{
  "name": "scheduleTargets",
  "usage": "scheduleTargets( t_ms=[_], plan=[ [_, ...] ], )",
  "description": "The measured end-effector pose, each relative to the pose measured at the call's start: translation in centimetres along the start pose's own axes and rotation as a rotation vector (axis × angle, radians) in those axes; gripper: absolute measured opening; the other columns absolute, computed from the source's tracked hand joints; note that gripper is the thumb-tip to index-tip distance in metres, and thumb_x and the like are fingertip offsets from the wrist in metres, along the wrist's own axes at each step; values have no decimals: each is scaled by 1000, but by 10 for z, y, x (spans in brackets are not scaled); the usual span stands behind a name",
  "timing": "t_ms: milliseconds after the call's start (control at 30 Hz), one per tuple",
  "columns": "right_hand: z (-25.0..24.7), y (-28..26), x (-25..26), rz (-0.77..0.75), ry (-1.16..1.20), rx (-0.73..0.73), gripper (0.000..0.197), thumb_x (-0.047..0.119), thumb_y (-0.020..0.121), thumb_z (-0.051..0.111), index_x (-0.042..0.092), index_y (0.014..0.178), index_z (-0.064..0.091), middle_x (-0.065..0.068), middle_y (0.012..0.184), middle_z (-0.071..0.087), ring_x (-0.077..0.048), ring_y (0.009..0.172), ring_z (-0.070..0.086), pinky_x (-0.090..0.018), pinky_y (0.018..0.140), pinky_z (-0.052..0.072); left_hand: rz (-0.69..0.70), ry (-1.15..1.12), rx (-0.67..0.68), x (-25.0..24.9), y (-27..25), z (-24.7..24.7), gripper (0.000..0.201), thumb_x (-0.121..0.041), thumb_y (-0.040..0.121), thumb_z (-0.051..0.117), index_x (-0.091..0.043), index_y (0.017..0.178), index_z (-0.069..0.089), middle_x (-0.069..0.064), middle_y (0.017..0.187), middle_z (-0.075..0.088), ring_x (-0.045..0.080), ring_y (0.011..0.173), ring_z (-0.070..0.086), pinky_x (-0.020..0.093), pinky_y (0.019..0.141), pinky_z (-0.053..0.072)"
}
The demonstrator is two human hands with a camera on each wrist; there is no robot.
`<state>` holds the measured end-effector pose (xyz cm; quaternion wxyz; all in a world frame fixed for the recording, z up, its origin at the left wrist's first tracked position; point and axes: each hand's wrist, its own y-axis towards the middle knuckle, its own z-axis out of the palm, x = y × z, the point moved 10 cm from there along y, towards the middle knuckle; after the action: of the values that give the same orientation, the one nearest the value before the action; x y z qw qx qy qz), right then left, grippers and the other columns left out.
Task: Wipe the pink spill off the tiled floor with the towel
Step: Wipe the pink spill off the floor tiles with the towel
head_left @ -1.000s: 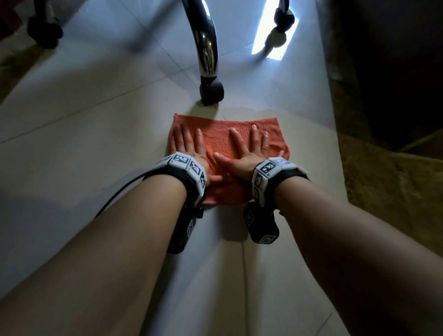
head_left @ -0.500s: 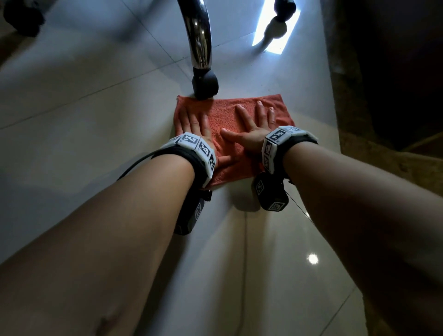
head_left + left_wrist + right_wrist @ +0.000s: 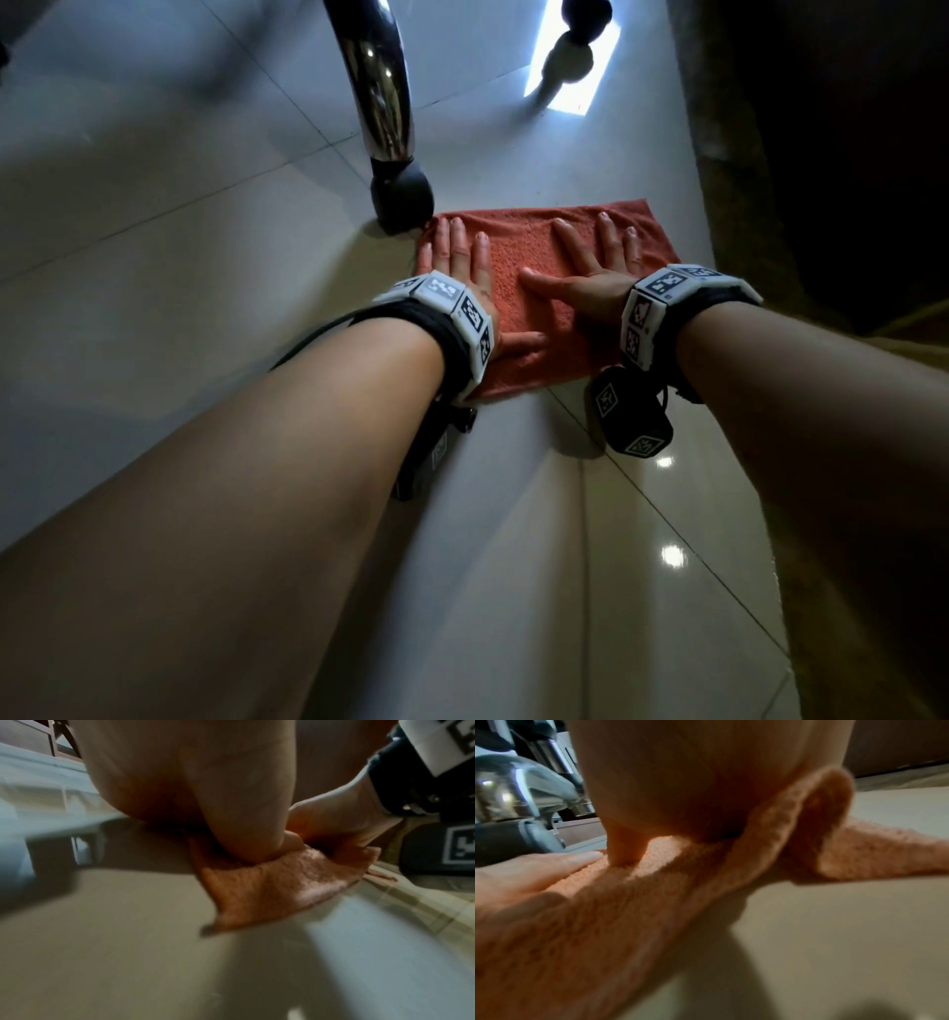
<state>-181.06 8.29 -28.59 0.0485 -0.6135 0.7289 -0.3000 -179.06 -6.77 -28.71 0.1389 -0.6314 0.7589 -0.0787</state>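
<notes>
Head view is showing both hands lying flat on an orange terry towel spread on the tiled floor; the left hand is pressing the towel's left part with its fingers stretched straight and its thumb lying out along the cloth; the right hand is pressing the right part, fingers splayed and straight, thumb pointing toward the left hand; neither hand is curling round the cloth, both are released and pushing palm down. The towel's far left corner is lying just beside the black caster of a chrome chair leg, and whether they are touching I cannot tell; a second caster is standing farther off by a bright patch of light on the tiles; a dark brown wall is running along the right of the towel. No pink spill is showing on the tiles around the cloth. Each wrist is wearing a band of white marker blocks over a black strap.

Left wrist view is showing the towel's near corner lying flat on the floor, with the heel of the left hand bearing on it and the right hand beside it; right wrist view is showing the towel's edge rucked up in a fold against the heel of the right hand, the left hand's thumb lying flat on the cloth, and the chrome leg behind.
</notes>
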Motion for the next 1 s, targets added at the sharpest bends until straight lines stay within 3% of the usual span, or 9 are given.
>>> scheduleTargets(
  t_ms=[400,767,1000],
  plan=[
    [-13,9,-27,55,27,-39,93,86,73,42,54,147,-4,8,156,-31,-26,142,-32,-58,111,-16,-9,47,-63,-20,38,-5,128,-88,68,36,-2,150,-12,27,154,-19,40,144,-18,52,117,-10],
    [-7,-19,-63,127,106,-99,97,92,63,37,57,145,-1,7,158,-26,-25,143,-30,-53,110,-19,-11,-2,-67,-59,14,0,114,-82,77,28,-3,151,-10,26,155,-17,38,145,-16,49,118,-10],
    [1,-60,-95,197,126,-95,97,88,69,41,52,148,-2,6,157,-29,-25,142,-32,-51,113,-18,49,9,-17,-96,-18,15,118,-84,75,31,-3,150,-13,26,154,-20,38,144,-19,48,116,-13]
  ],
)
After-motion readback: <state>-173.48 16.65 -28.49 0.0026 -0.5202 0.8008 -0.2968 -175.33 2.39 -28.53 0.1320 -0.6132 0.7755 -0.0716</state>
